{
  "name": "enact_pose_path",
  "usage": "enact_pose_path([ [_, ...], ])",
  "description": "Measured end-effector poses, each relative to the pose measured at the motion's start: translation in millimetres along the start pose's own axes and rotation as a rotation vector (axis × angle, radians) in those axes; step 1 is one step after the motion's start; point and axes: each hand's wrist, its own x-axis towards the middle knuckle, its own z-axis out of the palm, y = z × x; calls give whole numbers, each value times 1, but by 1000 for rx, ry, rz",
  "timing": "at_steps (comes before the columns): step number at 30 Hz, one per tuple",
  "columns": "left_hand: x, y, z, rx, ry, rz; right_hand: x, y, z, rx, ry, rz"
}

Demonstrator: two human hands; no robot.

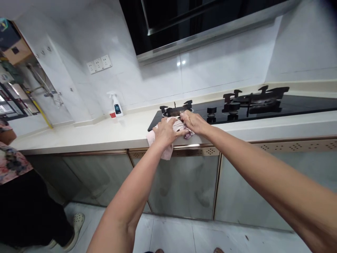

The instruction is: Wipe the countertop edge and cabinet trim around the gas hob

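My left hand (pixel 166 133) presses on a pale pink cloth (pixel 167 153) at the front left corner of the black glass gas hob (pixel 202 114). Its fingers are bent over the cloth and its thumb points right. Part of the cloth hangs over the counter's front edge. My right hand (pixel 194 121) is beside it, fingers curled together at the rim of the left burner (pixel 176 111). What those fingers pinch, if anything, is hidden. Just right of this hand stands a black control knob (pixel 211 111).
A second burner (pixel 259 99) with black pan supports sits to the right. Above hangs a dark range hood (pixel 200 21). A white spray bottle (pixel 117 106) and a small red-and-white box (pixel 112 114) stand by the wall. At far left is another person (pixel 15 161).
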Motion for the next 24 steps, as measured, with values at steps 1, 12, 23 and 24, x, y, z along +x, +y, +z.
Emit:
enact_pose_path([
  [1, -1, -4, -1, -2, 5, 7, -2, 0, 0, -34, 3, 8],
  [12, -35, -154, -69, 148, 122, -361, -27, 38, -23, -192, -149, 68],
  [23, -27, -156, -84, 259, 21, -556, -24, 17, -29, -138, -176, 152],
  [24, -26, -143, -80, 253, 9, -516, -24, 16, -31, -138, -178, 161],
])
